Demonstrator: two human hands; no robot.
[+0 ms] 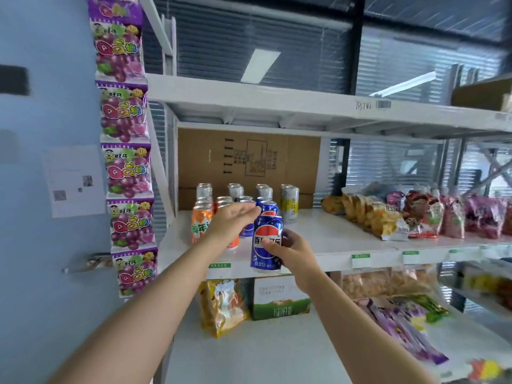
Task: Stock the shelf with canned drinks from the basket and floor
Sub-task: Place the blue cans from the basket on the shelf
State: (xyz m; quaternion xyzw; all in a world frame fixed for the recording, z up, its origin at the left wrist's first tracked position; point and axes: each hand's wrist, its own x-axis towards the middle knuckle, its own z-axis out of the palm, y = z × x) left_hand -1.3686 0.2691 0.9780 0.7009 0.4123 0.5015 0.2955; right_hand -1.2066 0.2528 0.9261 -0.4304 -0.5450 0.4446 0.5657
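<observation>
The right hand [295,254] clasped a blue cylindrical metal cola can [266,234] around its middle, upright over the front edge of the white metal shelf [332,234]. Probably full, it would feel weighty, rigid yet dentable, and slick, so a mid-wall grip suited. Beyond, the left hand [232,221] hovered flat-fingered, holding nothing, before rows of standing cans [261,191] near the back-left corner.

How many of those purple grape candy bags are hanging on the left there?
6, hanging in one vertical strip left of the shelf: top bag, cut off by the frame, then second, third, fourth, fifth and lowest. More may hang above view.
</observation>
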